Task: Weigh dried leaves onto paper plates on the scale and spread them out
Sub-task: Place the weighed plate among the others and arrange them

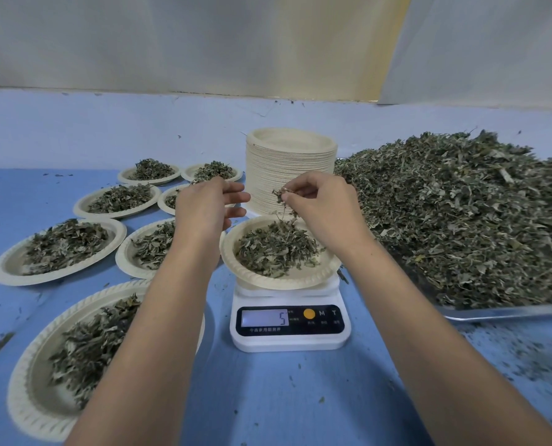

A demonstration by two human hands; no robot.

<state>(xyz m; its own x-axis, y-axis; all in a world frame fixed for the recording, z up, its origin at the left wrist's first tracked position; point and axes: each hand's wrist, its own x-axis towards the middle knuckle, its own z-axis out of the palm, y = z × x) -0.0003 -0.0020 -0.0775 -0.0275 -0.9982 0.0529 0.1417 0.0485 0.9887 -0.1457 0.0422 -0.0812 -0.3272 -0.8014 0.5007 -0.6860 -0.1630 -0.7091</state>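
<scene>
right hand (323, 204) pinching a leaf sprig (281, 196) right above the plate (245, 272) mid-frame, scale (289, 320) reads 5, left hand (210, 204) loose

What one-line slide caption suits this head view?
Right hand pinches dried leaves above the plate on the scale reading 5; left hand hovers open nearby.

- I work in a small herb-portioning workroom.
- Evidence on my blue desk (300, 397): bulk leaf heap (461, 214) on a metal tray (500, 312), digital scale (289, 341), plate stack (287, 169), filled plates (2, 270).
</scene>
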